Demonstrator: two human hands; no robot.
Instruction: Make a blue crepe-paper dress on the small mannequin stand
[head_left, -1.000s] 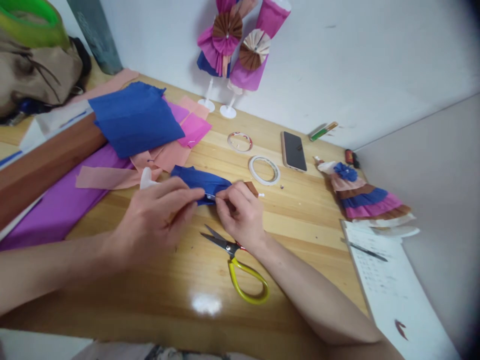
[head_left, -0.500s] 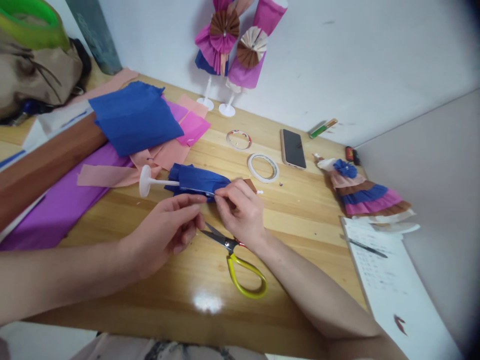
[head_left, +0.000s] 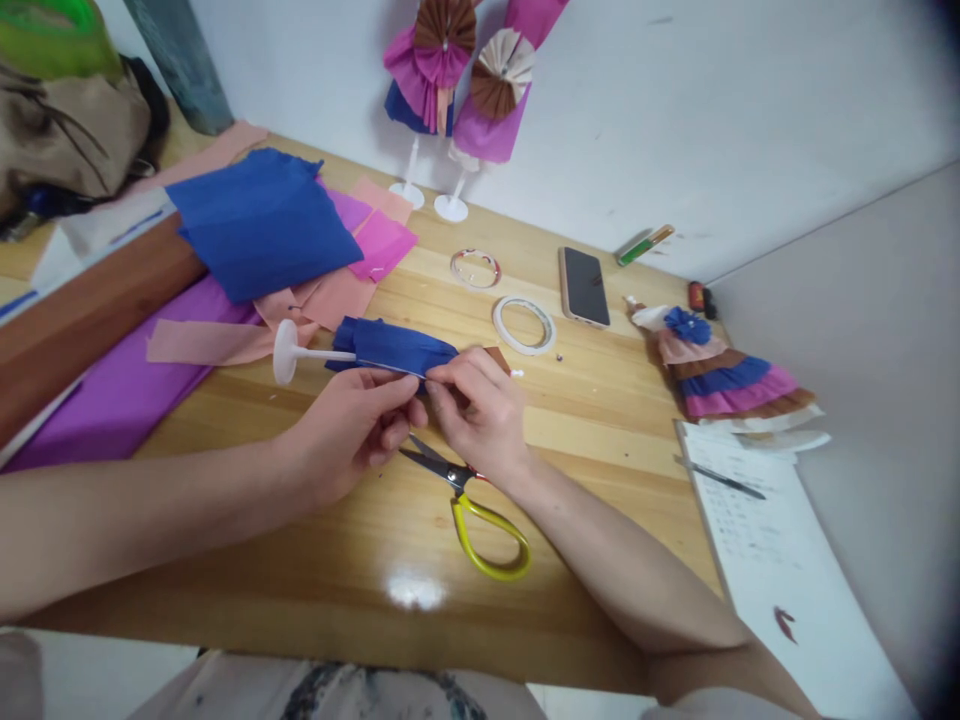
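Note:
A strip of blue crepe paper [head_left: 401, 343] is wrapped round a doll-like form lying on its side, whose white stand [head_left: 285, 352] sticks out to the left. My left hand [head_left: 367, 415] pinches the near edge of the blue paper between thumb and fingers. Close beside it, my right hand [head_left: 484, 405] is closed on the same edge, farther right. A thin pale line runs along that edge. The form's upper end is mostly hidden behind my right hand. Just below my hands lie scissors [head_left: 491, 535] with yellow handles, blades apart, one handle partly covered by my right hand.
Rolls of tape [head_left: 551, 335] and a phone [head_left: 585, 285] lie beyond my hands. Folded crepe paper [head_left: 262, 225] is piled at left. Two dressed forms [head_left: 491, 130] stand by the wall. A striped paper dress [head_left: 739, 385] and a written sheet [head_left: 750, 520] are at right.
My left hand has moved slightly up and right, its thumb now pressing on the paper's edge near my right fingers. The whole view has shifted a little.

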